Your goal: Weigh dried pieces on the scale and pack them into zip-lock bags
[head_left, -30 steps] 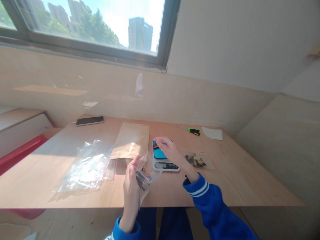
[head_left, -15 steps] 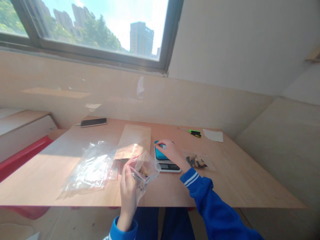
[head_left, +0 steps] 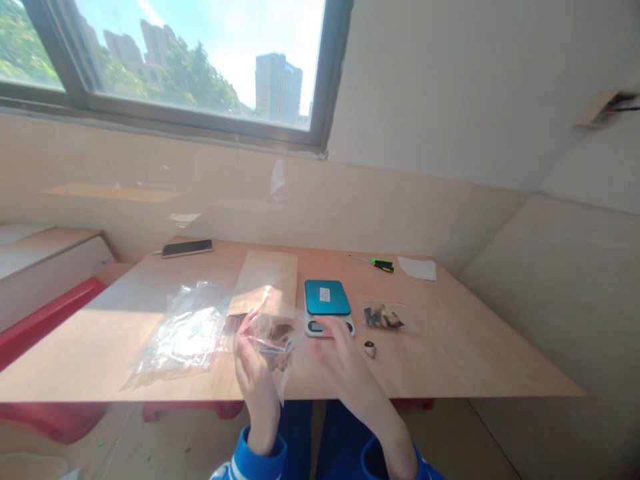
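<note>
My left hand (head_left: 254, 367) is closed on the rim of a clear zip bag (head_left: 286, 347), holding it upright above the table's front. Several brown and dark dried pieces, perhaps mushroom slices, lie inside the bag. To its right, my right hand (head_left: 343, 357) hovers in front of a kitchen scale (head_left: 327, 297), fingers stretched out and slightly blurred, with nothing visible in them. The scale has a blue platform with a white label, and my fingertips partly cover its display. A single small dried piece (head_left: 369, 349) lies on the table, right of my right hand.
A flat clear bag of dried pieces (head_left: 384, 317) lies right of the scale. Behind the left hand are a brown paper pouch (head_left: 267, 277) and a stack of clear bags (head_left: 177, 333). Farther back are a phone (head_left: 187, 248), a green-black screwdriver (head_left: 381, 264) and white paper (head_left: 417, 269).
My right hand has moved from over the scale's platform toward me and opened; the small piece it pinched no longer shows. A loose piece now shows where my sleeve was. The left hand keeps the bag.
</note>
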`<state>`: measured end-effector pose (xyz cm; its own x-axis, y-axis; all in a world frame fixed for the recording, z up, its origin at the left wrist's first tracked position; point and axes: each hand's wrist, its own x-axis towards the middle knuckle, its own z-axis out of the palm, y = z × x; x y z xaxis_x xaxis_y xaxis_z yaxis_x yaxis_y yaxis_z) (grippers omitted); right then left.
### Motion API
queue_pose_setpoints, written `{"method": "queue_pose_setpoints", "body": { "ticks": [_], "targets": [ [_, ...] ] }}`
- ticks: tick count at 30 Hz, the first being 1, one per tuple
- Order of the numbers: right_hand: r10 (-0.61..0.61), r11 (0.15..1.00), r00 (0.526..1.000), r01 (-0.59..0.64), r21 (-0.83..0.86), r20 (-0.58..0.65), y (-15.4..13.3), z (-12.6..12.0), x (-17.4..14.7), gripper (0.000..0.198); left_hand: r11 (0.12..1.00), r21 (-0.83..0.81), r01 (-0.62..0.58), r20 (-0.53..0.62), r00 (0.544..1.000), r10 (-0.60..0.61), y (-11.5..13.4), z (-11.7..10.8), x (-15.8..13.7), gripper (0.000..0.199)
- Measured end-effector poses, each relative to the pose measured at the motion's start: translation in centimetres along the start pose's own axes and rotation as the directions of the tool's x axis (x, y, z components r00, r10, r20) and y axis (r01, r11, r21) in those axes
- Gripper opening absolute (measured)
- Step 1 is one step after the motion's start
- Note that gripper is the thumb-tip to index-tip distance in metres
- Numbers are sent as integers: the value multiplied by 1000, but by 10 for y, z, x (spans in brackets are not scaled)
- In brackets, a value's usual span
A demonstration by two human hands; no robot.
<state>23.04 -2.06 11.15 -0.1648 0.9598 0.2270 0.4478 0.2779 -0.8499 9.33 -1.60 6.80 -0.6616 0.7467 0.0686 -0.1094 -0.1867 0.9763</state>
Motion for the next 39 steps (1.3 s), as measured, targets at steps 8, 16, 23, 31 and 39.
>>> {"method": "queue_pose_setpoints", "body": {
  "ticks": [8, 16, 23, 31, 39],
  "targets": [
    [-47, 956, 998, 58, 287, -48, -22, 37, -24, 44, 978, -48, -202, 380, 902, 205, 13, 1, -33, 55],
    [-2, 927, 992, 49, 373, -125, -9, 7, -37, 41, 981, -31, -190, 301, 934, 190, 19, -16, -16, 53],
    [47, 891, 999, -40, 452, -3, 2, 0, -46, 46, 990, -110, 93, 436, 899, -36, 18, -26, 0, 32],
    [58, 955, 998, -61, 292, 18, 22, -9, -46, 40, 998, -39, 50, 345, 938, -33, 18, -38, 8, 30],
    [-30, 998, 944, 44, 35, -329, 36, -9, -46, 36, 976, 72, -205, 351, 921, 168, 17, -41, -5, 29]
  ]
}}
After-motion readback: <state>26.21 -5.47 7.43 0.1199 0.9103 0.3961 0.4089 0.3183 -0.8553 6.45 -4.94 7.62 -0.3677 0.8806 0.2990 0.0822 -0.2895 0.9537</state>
